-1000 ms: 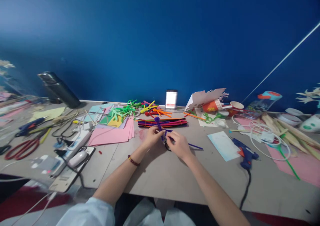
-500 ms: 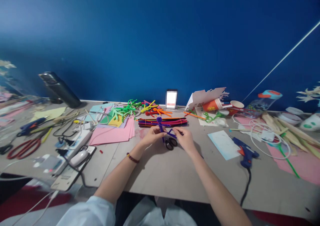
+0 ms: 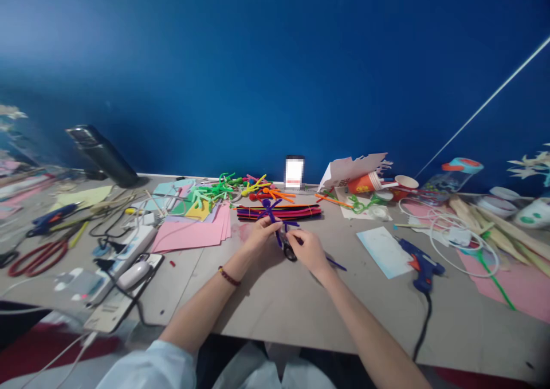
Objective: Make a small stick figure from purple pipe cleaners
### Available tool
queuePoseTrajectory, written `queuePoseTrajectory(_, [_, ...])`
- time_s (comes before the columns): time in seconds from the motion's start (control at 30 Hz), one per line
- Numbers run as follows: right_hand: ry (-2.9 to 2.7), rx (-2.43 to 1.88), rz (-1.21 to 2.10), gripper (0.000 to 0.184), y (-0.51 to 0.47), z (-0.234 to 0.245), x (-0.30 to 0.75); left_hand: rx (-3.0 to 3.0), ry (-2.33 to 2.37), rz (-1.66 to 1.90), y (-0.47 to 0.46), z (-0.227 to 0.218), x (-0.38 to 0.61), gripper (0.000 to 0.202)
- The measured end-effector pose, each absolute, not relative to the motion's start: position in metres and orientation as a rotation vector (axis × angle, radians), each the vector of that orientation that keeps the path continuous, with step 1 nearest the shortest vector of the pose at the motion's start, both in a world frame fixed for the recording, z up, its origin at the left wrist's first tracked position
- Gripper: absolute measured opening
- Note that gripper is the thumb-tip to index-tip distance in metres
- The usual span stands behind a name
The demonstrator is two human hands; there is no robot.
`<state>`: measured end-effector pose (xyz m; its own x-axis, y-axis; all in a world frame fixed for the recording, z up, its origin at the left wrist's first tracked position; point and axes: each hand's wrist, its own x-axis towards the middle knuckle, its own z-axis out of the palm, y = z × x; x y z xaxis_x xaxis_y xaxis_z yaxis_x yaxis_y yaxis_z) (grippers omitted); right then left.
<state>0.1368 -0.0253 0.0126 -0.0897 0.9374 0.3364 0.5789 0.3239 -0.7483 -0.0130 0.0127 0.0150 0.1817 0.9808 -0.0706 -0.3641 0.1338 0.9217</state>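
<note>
A purple pipe-cleaner figure [image 3: 271, 210] stands up out of my left hand [image 3: 259, 235], whose fingers are closed around its middle. My right hand [image 3: 310, 251] pinches a purple strand at the figure's lower right side, close to the left fingertips. Just below, black-handled scissors [image 3: 289, 254] lie on the table, partly covered by the right hand. A loose purple pipe-cleaner piece [image 3: 336, 263] lies to the right of that hand. Behind both hands rests a bundle of coloured pipe cleaners [image 3: 296, 212], mostly purple, red and black.
Finished-looking green pipe-cleaner shapes [image 3: 219, 189] and pink paper [image 3: 193, 234] lie to the left. A blue glue gun [image 3: 423, 260] with its cord is on the right. A phone [image 3: 294, 172] leans against the blue wall. A power strip [image 3: 124, 257] and red-handled scissors [image 3: 40, 256] are far left.
The figure has tilted left and now shows spread limbs above my left hand. My right hand has moved left and slightly down, uncovering the loose purple piece.
</note>
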Motion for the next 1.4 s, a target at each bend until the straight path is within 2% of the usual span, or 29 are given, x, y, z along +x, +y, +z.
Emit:
queuePoseTrajectory(0.2, [-1.801,-1.478,0.380,0.024,-0.023,0.011,0.141,0.988,0.861,1.108,0.013,0.016,-0.015,0.023])
queuePoseTrajectory(0.77, [-1.801,-1.537,0.239,0.025,-0.023,0.009,0.143,1.009,0.904,1.083,0.018,0.009,-0.016,0.022])
queuePoseTrajectory(1.0, [-1.908,-1.401,0.290,0.024,-0.027,0.012,0.138,1.161,1.003,1.239,0.014,0.011,-0.013,0.020])
queuePoseTrajectory(1.4, [-1.804,-1.292,0.096,0.024,-0.028,0.020,0.144,1.527,1.084,1.179,0.018,0.004,-0.014,0.018])
